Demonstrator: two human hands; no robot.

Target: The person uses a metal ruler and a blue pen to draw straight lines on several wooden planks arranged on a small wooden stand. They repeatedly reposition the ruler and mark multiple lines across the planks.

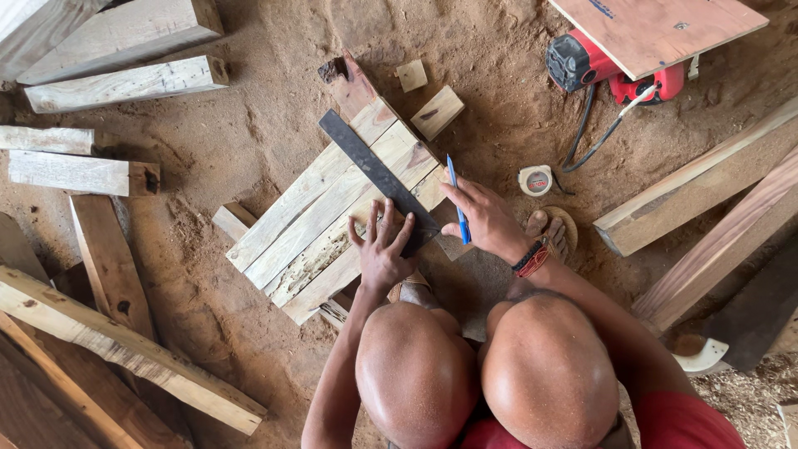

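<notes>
Left hand (382,249), fingers spread flat, presses ruler (378,176) across 4 planks (324,220); right hand (486,220) fingers grip blue pen (456,199) at plank edge; tape measure (536,180) near on sandy floor (249,108).

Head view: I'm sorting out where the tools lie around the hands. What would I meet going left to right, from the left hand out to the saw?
left hand → black ruler → blue pen → right hand → tape measure → red power saw
</notes>
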